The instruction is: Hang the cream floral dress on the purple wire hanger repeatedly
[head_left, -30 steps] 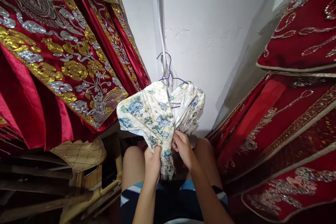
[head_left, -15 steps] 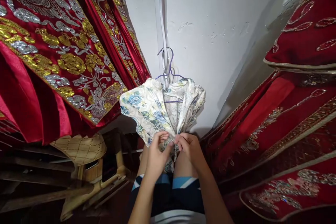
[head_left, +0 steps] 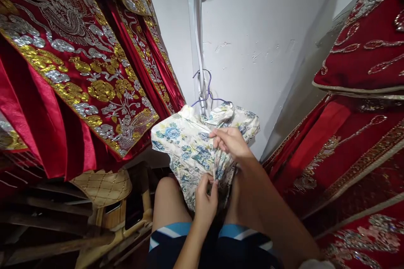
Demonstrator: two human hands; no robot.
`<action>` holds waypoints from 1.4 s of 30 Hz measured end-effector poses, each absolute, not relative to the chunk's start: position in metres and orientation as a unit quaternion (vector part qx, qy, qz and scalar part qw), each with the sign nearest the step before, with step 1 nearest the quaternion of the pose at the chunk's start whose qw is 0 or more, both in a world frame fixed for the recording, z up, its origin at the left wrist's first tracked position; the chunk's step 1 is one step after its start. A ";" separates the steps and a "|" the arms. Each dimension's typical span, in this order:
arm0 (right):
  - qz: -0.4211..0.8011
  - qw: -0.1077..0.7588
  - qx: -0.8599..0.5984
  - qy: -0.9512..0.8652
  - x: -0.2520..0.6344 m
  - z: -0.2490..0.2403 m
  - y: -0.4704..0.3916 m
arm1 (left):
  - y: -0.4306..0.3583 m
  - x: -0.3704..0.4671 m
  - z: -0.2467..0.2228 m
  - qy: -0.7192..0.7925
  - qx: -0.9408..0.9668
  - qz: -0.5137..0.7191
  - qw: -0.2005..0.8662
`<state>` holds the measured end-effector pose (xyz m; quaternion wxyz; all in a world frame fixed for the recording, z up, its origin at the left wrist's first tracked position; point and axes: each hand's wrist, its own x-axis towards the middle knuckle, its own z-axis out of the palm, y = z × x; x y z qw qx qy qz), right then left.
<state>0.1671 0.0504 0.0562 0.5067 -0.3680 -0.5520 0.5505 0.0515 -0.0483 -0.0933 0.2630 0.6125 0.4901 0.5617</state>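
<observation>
A white short-sleeved floral garment point(head_left: 189, 143) with blue and yellow flowers hangs on a purple hanger point(head_left: 209, 82) in front of me, its lower part between my knees. My right hand point(head_left: 232, 142) pinches the front opening a little below the collar; the fingertips hide the exact bit they grip. Lower down, my left hand point(head_left: 205, 197) holds the garment's front between thumb and fingers. Between the two hands the front edges lie together. The hanger's hook is by a thin white strap point(head_left: 199, 42) along the wall.
Red embroidered garments with gold and silver sequins point(head_left: 101, 88) hang at the left. More red beaded garments point(head_left: 344, 134) fill the right side. At lower left stands a wooden chair point(head_left: 147, 201) with a quilted yellow piece point(head_left: 104, 189) and a dark flat object on it. A white wall point(head_left: 252, 17) rises ahead.
My right hand has moved up the garment's front, from beside my left hand to just below the collar. The gaping front has come together. My left hand has shifted slightly right and down.
</observation>
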 end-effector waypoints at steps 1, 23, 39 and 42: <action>0.543 0.525 -0.358 -0.550 0.165 0.071 0.056 | -0.051 0.055 -0.096 0.488 0.615 0.562 0.261; 0.337 0.474 -0.442 -0.683 0.163 0.066 0.054 | -0.069 0.047 -0.060 0.473 0.750 0.374 0.272; 0.228 0.494 -0.415 -0.729 0.179 0.070 0.059 | -0.059 0.046 -0.054 0.449 0.737 0.410 0.296; 0.260 0.510 -0.385 -0.724 0.181 0.075 0.051 | -0.040 0.045 -0.021 0.411 0.700 0.523 0.261</action>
